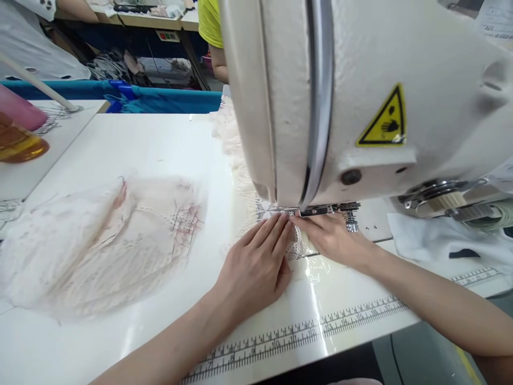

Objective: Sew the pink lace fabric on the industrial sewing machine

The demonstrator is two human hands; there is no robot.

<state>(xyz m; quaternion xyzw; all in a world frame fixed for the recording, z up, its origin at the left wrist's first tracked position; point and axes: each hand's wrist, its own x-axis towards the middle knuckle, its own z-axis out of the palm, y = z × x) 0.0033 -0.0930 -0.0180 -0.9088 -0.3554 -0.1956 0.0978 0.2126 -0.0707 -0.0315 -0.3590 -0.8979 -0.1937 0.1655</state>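
Note:
Below the needle area of a sewing machine [377, 69], my left hand [256, 262] lies palm down on pale lace fabric [296, 243], its fingers stretched out and pointing at the presser foot. My right hand [332, 235] rests flat just right of it, fingers extended toward the same spot and partly hidden behind the metal needle-bar parts [320, 210]. The two sets of fingertips almost meet. More of the fringed fabric [236, 155] runs back along the left side of the machine head. A sheer, light lace piece [132, 240] with reddish threads lies on the left, somewhat blurred.
A printed ruler strip [288, 338] follows the table's front edge. White cloth [425, 240] lies on the right beside a thread spool [495, 216]. At far left stand pink and amber containers [24, 141]. Beyond a blue fabric trough [172, 99] are other people at tables.

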